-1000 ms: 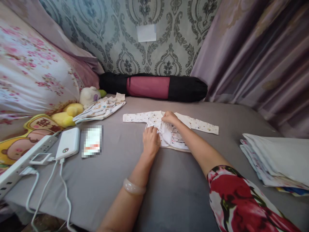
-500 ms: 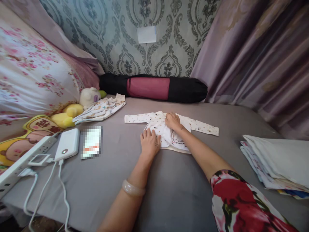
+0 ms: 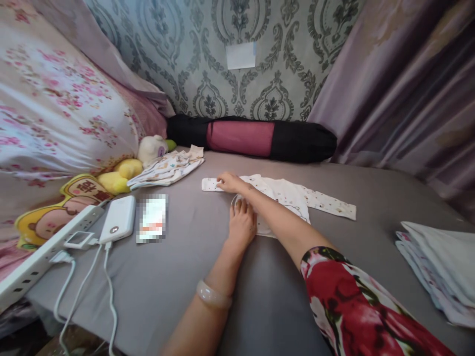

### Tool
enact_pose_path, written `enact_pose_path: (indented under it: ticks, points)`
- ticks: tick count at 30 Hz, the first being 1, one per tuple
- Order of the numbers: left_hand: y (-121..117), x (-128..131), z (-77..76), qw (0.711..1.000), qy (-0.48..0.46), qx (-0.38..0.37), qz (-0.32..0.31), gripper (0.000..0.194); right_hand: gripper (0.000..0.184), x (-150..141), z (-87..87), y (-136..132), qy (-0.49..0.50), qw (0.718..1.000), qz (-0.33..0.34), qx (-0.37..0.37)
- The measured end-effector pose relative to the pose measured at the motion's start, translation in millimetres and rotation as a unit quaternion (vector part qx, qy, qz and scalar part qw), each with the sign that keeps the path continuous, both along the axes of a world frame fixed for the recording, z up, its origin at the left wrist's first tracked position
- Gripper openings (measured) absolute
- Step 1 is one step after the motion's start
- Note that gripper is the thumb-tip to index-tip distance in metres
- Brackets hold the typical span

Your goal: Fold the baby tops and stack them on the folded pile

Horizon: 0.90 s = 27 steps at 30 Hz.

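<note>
A small white baby shirt [image 3: 285, 190] with a sparse print lies spread on the grey sheet, its sleeves reaching out to both sides. My right hand [image 3: 230, 183] has its fingers bent and drawn together on the sleeve at the left, near the cuff. Its forearm crosses over the shirt's body and hides part of it. Flat against the shirt's lower left edge rests my left hand [image 3: 242, 222], fingers stretched out and a pale bangle [image 3: 214, 295] on its wrist.
Folded clothes [image 3: 170, 168] lie beside plush toys [image 3: 120, 176] at the left. Nearer are a white power bank [image 3: 118, 217], cables, a power strip [image 3: 48, 254] and a blurred-out phone-sized item [image 3: 152, 218]. A folded stack [image 3: 441, 267] sits right; a black-and-pink roll [image 3: 241, 138] lies along the wall.
My right hand has moved left from the shirt's upper middle onto the left sleeve. My left hand stays on the lower left edge. The view has shifted slightly left.
</note>
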<state>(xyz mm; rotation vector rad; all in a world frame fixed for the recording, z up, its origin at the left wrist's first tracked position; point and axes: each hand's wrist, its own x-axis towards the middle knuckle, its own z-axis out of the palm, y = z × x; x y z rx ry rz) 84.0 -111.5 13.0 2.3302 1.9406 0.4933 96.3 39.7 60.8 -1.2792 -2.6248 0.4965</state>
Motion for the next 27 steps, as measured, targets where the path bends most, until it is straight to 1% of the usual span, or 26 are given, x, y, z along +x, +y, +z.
enact_pose_path:
  ticks: [2, 3, 4, 6, 10, 13, 16, 19, 22, 24, 27]
  points:
    - [-1, -2, 1.6, 0.999, 0.003, -0.032, -0.02, 0.049, 0.045, -22, 0.3, -5, -0.022, 0.999, 0.015, -0.026]
    - [-2, -3, 3.9, 0.998, 0.002, -0.047, -0.031, 0.051, 0.049, -30, -0.2, -8, -0.037, 0.999, 0.012, -0.033]
    - [-3, -4, 6.9, 0.997, 0.0, -0.06, -0.04, 0.052, 0.048, -36, -1.0, -11, -0.05, 0.998, 0.005, -0.033]
    - [-5, -5, 13.2, 0.996, -0.011, -0.079, -0.05, 0.053, 0.04, -44, -3.1, -15, -0.064, 0.998, -0.008, -0.018]
    - [-7, -4, 19.6, 0.994, -0.026, -0.09, -0.053, 0.053, 0.035, -48, -5.1, -17, -0.053, 0.998, -0.024, 0.004]
    - [-7, -5, 16.9, 0.995, -0.02, -0.088, -0.051, 0.052, 0.034, -47, -5.9, -15, 0.003, 0.999, -0.026, 0.021]
    - [-6, -5, 11.7, 0.996, -0.005, -0.079, -0.046, 0.051, 0.037, -43, -8.5, -12, 0.049, 0.999, 0.003, 0.016]
    - [-4, -3, 8.5, 0.998, 0.006, -0.051, -0.026, 0.049, 0.039, -28, -9.4, -12, 0.083, 0.996, 0.018, 0.016]
    - [-2, 1, 8.5, 1.0, 0.0, -0.023, -0.004, 0.042, 0.039, 3, -7.7, -18, 0.087, 0.995, -0.004, 0.043]
    - [-3, 3, 8.9, 1.0, -0.005, -0.018, 0.006, 0.041, 0.041, 29, -7.5, -24, 0.052, 0.997, -0.032, 0.047]
    - [-5, 6, 9.0, 0.999, 0.002, -0.033, 0.014, 0.045, 0.047, 65, -12.5, -32, -0.026, 0.997, -0.072, 0.029]
